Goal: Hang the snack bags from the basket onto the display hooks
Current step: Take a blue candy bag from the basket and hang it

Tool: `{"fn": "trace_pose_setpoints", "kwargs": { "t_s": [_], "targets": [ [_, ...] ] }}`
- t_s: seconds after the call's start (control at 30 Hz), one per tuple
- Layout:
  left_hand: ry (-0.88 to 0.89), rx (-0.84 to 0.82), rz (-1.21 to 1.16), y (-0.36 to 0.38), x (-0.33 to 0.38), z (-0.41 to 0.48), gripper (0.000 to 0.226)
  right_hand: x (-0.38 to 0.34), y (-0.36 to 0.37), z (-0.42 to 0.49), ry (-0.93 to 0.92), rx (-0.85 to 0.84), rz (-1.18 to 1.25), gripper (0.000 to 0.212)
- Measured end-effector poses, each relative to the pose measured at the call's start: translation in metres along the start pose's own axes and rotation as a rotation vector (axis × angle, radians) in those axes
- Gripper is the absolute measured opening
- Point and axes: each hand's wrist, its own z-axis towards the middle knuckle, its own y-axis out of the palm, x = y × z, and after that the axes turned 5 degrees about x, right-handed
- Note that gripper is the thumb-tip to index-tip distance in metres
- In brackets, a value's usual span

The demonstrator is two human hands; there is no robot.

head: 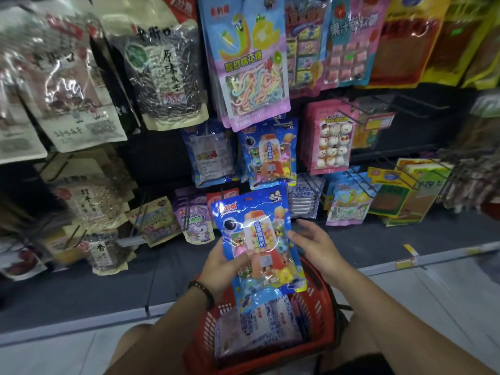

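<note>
Basket (323, 301) sits lowest, at 6 o'clock, by the person's knees and right under the hands, so each reach into it is short. Spare bags (257, 323) lie stacked inside it.

Just above, toward 12 o'clock, the left hand (224, 263) grips a blue gumball bag (259, 234) by its lower left edge, thumb on the front and fingers behind. It holds the bag upright and face-on, likely so the top hole leads toward a hook.

At 3 o'clock of that bag the right hand (313, 244) is open, fingers relaxed and spread beside the bag's right edge. Whether the fingertips touch it I cannot tell. It looks ready to steady the bag or take its top.

Straight up at 12 o'clock a matching bag (267, 152) hangs on the rack (157, 158), which I judge marks the spot where this one belongs. Bare hooks (405, 102) jut out at 2 o'clock.

Lifting the bag is the step in hand, and the hanging is not yet done
</note>
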Motion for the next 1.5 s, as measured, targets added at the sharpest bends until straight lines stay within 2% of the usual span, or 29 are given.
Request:
{"fn": "trace_pose_setpoints", "kwargs": {
  "t_s": [0.07, 0.17, 0.23, 0.33, 0.4, 0.5, 0.6, 0.7, 0.8, 0.93, 1.03, 1.17, 1.5],
  "targets": [
    [-0.038, -0.07, -0.024, 0.0, 0.003, 0.003, 0.051, -0.003, -0.003, 0.001, 0.004, -0.069, 0.174, 0.039],
    [-0.04, -0.122, -0.018, 0.008, 0.012, 0.004, 0.043, -0.009, 0.0, 0.001, -0.054, -0.048, 0.217, 0.029],
    [-0.007, -0.074, -0.001, 0.016, 0.02, 0.005, 0.043, -0.013, 0.004, 0.004, -0.054, 0.011, 0.228, 0.017],
    [0.014, 0.102, -0.046, 0.028, 0.042, 0.013, 0.052, -0.02, 0.007, 0.011, -0.055, 0.07, 0.219, 0.011],
    [0.015, 0.153, -0.058, 0.034, 0.055, 0.024, 0.063, -0.03, 0.007, 0.02, -0.058, 0.089, 0.176, 0.013],
    [0.082, 0.145, -0.067, 0.039, 0.076, 0.045, 0.033, -0.049, 0.004, 0.04, -0.095, 0.108, 0.113, 0.014],
    [0.118, 0.159, -0.047, 0.046, 0.097, 0.066, 0.026, -0.07, 0.0, 0.066, -0.137, 0.102, 0.074, 0.02],
    [0.102, 0.207, -0.043, 0.055, 0.119, 0.089, 0.013, -0.091, -0.001, 0.091, -0.146, 0.183, 0.001, 0.046],
    [0.066, 0.29, 0.007, 0.064, 0.136, 0.11, 0.028, -0.105, 0.001, 0.114, -0.15, 0.245, -0.019, 0.052],
    [0.057, 0.305, 0.014, 0.073, 0.148, 0.137, 0.031, -0.116, 0.006, 0.137, -0.159, 0.344, -0.02, 0.053],
    [0.079, 0.303, 0.025, 0.075, 0.148, 0.156, 0.033, -0.122, 0.009, 0.153, -0.16, 0.404, -0.028, 0.062],
    [0.11, 0.318, -0.002, 0.077, 0.146, 0.177, 0.025, -0.124, 0.01, 0.173, -0.171, 0.431, -0.05, 0.064],
    [0.019, 0.343, -0.061, 0.085, 0.137, 0.204, 0.02, -0.122, 0.01, 0.206, -0.158, 0.415, -0.083, 0.063]
  ]
}}
